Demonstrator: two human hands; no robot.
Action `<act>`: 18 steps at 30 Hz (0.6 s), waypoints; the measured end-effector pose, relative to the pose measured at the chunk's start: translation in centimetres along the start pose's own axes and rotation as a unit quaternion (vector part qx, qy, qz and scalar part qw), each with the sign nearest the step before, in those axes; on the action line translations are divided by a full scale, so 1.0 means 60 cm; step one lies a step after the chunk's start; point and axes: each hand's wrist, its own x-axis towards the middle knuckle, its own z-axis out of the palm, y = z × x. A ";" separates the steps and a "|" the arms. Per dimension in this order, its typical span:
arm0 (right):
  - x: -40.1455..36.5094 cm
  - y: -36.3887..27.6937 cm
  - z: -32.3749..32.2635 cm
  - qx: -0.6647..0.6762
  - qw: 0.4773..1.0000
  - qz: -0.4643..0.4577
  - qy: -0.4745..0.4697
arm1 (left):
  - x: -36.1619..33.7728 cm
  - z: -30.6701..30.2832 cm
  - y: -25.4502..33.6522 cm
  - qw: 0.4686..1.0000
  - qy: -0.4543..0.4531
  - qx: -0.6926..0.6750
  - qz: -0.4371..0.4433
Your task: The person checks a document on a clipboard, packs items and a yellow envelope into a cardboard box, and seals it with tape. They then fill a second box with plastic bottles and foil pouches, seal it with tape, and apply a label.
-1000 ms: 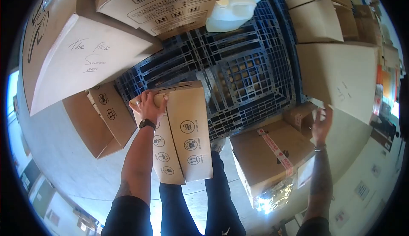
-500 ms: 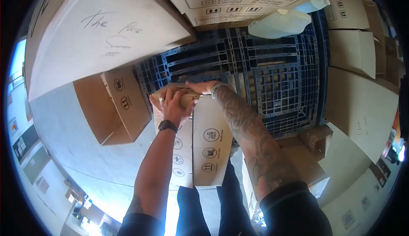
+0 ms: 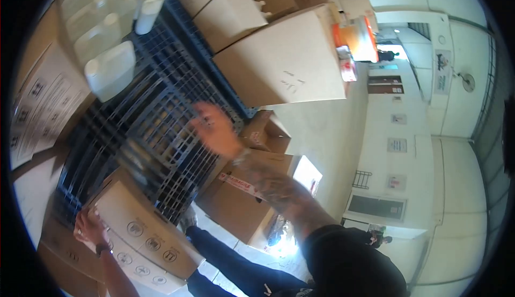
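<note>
A cardboard box (image 3: pixel 131 208) with printed handling symbols stands tilted in view at the lower left, close to my legs. My left hand (image 3: pixel 91 227) grips its far left edge, fingers bent over the corner. Away from that box, my right hand (image 3: pixel 217 131) is in the air over the blue plastic pallet (image 3: pixel 166 120). It is blurred by motion, its fingers look apart, and nothing shows in it. Nearest to it is a small open carton (image 3: pixel 268 133), just to the right.
Several translucent plastic jugs (image 3: pixel 110 69) stand at the upper left, beside a printed carton (image 3: pixel 45 104). A large box with handwriting (image 3: pixel 279 61) stands beyond the pallet. A box with red-and-white tape (image 3: pixel 220 200) lies right of my legs. A white wall (image 3: pixel 397 125) rises further right.
My right hand has left the box and moved right, out over the pallet. My left hand stays on the box. The view has swung to the right, showing the jugs and wall more fully.
</note>
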 end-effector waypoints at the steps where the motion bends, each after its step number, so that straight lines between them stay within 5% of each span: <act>1: -0.002 0.035 -0.096 -0.036 0.996 0.005 0.081 | -0.002 0.015 -0.015 1.000 0.007 0.030 0.003; 4: -0.003 0.126 -0.401 -0.254 0.907 -0.028 0.334 | 0.005 0.003 -0.005 0.997 -0.012 0.071 -0.004; 7: 0.018 0.216 -0.645 -0.488 0.749 -0.058 0.445 | 0.008 0.005 -0.015 0.993 -0.038 0.115 -0.011; 11: 0.060 0.280 -0.795 -0.515 0.770 0.209 0.315 | 0.014 0.007 -0.015 0.985 -0.057 0.161 -0.033; 18: 0.024 0.232 -0.761 -0.506 0.804 0.082 0.302 | 0.011 -0.007 -0.012 0.991 -0.024 0.130 -0.018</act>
